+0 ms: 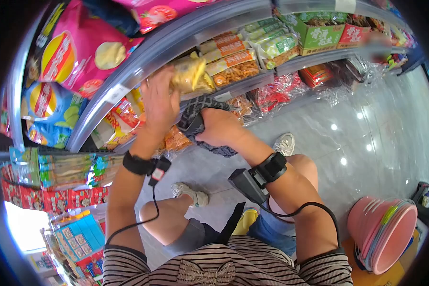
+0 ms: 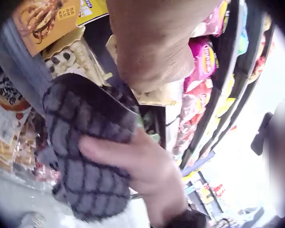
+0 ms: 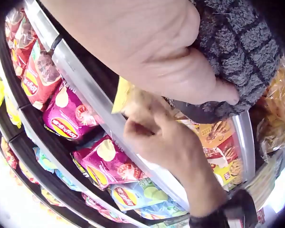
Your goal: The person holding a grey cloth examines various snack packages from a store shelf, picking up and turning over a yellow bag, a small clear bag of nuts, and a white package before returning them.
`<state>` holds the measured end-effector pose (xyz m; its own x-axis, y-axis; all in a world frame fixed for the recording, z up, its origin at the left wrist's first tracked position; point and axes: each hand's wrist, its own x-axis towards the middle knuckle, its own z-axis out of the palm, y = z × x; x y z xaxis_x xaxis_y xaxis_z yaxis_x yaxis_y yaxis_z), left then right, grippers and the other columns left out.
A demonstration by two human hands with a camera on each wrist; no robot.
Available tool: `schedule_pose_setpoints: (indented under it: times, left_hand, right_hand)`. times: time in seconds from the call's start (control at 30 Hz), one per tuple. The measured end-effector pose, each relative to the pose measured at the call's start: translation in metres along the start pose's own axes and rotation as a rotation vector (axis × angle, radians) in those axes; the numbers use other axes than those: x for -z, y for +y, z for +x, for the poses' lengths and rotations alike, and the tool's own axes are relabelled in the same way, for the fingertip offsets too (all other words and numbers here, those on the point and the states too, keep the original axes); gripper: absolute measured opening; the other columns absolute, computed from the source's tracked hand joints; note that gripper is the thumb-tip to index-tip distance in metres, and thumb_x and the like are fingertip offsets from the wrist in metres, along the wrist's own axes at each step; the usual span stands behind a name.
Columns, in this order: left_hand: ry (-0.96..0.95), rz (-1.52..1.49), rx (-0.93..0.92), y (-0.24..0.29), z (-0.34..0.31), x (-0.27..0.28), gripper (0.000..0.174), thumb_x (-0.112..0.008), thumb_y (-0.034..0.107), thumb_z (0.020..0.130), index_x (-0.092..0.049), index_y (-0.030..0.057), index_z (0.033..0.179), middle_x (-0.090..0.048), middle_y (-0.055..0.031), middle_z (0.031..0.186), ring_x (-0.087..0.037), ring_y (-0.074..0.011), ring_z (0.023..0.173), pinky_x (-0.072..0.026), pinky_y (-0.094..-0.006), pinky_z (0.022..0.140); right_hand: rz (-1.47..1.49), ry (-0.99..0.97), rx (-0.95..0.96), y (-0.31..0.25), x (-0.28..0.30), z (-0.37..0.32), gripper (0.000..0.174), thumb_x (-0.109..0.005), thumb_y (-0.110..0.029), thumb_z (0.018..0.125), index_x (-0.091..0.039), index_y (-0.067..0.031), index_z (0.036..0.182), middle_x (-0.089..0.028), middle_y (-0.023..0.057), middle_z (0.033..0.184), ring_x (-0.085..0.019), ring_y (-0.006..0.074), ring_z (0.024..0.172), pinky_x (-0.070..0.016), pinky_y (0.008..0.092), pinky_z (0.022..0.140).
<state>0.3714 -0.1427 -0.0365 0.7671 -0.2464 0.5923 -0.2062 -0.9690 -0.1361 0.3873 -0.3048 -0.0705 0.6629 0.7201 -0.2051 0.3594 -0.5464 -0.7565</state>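
At the left, a large glossy pink chip bag (image 1: 86, 52) stands above the curved grey shelf (image 1: 176, 35). The left hand (image 1: 161, 102) is partly closed, its thumb and fingers pinching one end of a yellow, crinkled plastic snack packet (image 1: 188, 74) at the shelf's front edge. The packet looks light and slippery, its contents perhaps brittle; an end seam seems the safest hold. Next comes a dark grey checked, fuzzy cloth (image 1: 193, 107), in front of that edge. It looks soft, limp and light, best held bunched at its middle. The right hand (image 1: 221, 126) grips it, thumb across the top; its other fingers are largely hidden. Further right are orange-labelled clear snack packs (image 1: 236, 64).
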Motion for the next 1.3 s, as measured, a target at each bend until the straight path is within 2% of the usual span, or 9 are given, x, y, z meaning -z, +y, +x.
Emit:
schedule_pose_setpoints:
  times: [0.13, 0.23, 0.37, 0.5, 0.8, 0.93, 1.13, 1.27, 1.3]
  left_hand:
    - [0.118, -0.394, 0.233, 0.038, -0.048, 0.058, 0.032, -0.052, 0.004, 0.071, -0.045, 0.0003, 0.103, -0.052, -0.0171, 0.106, -0.05, -0.0288, 0.1, -0.0354, -0.038, 0.089]
    - [0.148, -1.228, 0.933, 0.046, -0.091, 0.08, 0.038, -0.047, 0.005, 0.072, -0.042, -0.0028, 0.108, -0.051, -0.017, 0.11, -0.049, -0.028, 0.103, -0.0366, -0.0387, 0.091]
    - [0.142, -2.08, 1.301, 0.024, -0.129, 0.083, 0.043, -0.043, 0.011, 0.075, -0.041, -0.003, 0.115, -0.054, -0.0173, 0.107, -0.055, -0.0296, 0.095, -0.0425, -0.0388, 0.086]
    - [0.026, -1.934, 1.527, 0.004, -0.169, 0.066, 0.041, -0.055, 0.017, 0.079, -0.043, -0.0033, 0.112, -0.056, -0.0149, 0.102, -0.059, -0.025, 0.085, -0.0486, -0.0369, 0.076]
    - [-0.163, -1.103, 1.152, -0.002, -0.195, 0.059, 0.052, -0.065, 0.012, 0.07, -0.041, -0.0024, 0.114, -0.055, -0.0136, 0.101, -0.053, -0.0199, 0.093, -0.0415, -0.0302, 0.08]
    - [-0.169, -1.155, 0.963, 0.014, -0.2, 0.042, 0.04, -0.059, 0.01, 0.073, -0.046, -0.0012, 0.109, -0.056, -0.014, 0.103, -0.053, -0.022, 0.096, -0.0413, -0.0312, 0.081]
    - [-0.18, -1.266, 1.011, 0.021, -0.198, 0.051, 0.034, -0.06, 0.005, 0.072, -0.049, -0.0003, 0.104, -0.057, -0.0103, 0.097, -0.054, -0.0143, 0.086, -0.044, -0.0283, 0.075]
    - [-0.534, -0.987, 0.987, 0.024, -0.189, 0.076, 0.043, -0.057, 0.0, 0.071, -0.042, 0.0026, 0.112, -0.055, -0.0098, 0.101, -0.053, -0.0193, 0.091, -0.0415, -0.0284, 0.08]
    - [-0.399, -0.972, 0.873, 0.025, -0.191, 0.075, 0.044, -0.058, 0.0, 0.071, -0.042, 0.0037, 0.112, -0.054, -0.0094, 0.102, -0.053, -0.0186, 0.092, -0.0413, -0.0282, 0.081]
  right_hand:
    - [-0.045, -0.03, -0.028, -0.006, -0.007, -0.003, 0.048, -0.067, -0.033, 0.06, -0.056, -0.0003, 0.093, -0.059, 0.0194, 0.093, -0.056, 0.0323, 0.09, -0.0439, 0.0395, 0.079]
    - [-0.081, -0.035, -0.036, -0.011, -0.019, -0.002, 0.048, -0.067, -0.035, 0.06, -0.056, -0.0003, 0.092, -0.059, 0.0199, 0.093, -0.056, 0.0326, 0.09, -0.0436, 0.0401, 0.078]
    - [-0.122, -0.054, -0.011, -0.015, -0.041, 0.001, 0.049, -0.069, -0.035, 0.059, -0.057, 0.0011, 0.091, -0.058, 0.0214, 0.092, -0.056, 0.034, 0.089, -0.0441, 0.0377, 0.078]
    - [-0.127, -0.075, -0.092, -0.009, -0.063, 0.012, 0.058, -0.067, -0.039, 0.061, -0.055, 0.0019, 0.1, -0.058, 0.0196, 0.097, -0.055, 0.0327, 0.093, -0.0437, 0.0361, 0.081]
    - [0.957, -0.057, 0.102, -0.048, -0.057, 0.011, 0.041, -0.07, -0.015, 0.068, -0.055, 0.0006, 0.103, -0.06, 0.0083, 0.095, -0.057, 0.0145, 0.085, -0.0456, 0.0295, 0.077]
    - [0.24, -0.109, 0.082, -0.058, -0.108, 0.019, 0.045, -0.072, -0.024, 0.067, -0.055, 0.0015, 0.1, -0.061, 0.008, 0.094, -0.058, 0.0153, 0.083, -0.0451, 0.0287, 0.076]
    - [0.705, -0.059, 0.192, -0.06, -0.113, 0.027, 0.031, -0.069, -0.018, 0.072, -0.059, -0.0008, 0.096, -0.061, 0.003, 0.089, -0.057, 0.0117, 0.077, -0.0453, 0.0261, 0.071]
    - [0.927, -0.008, -0.043, -0.057, -0.108, 0.029, 0.038, -0.073, -0.016, 0.066, -0.057, 0.002, 0.095, -0.061, 0.0072, 0.09, -0.058, 0.0145, 0.079, -0.0465, 0.0276, 0.071]
    - [0.949, 0.041, -0.042, -0.055, -0.108, 0.031, 0.035, -0.072, -0.01, 0.067, -0.057, 0.0014, 0.095, -0.061, 0.0073, 0.089, -0.058, 0.0145, 0.076, -0.0477, 0.0273, 0.067]
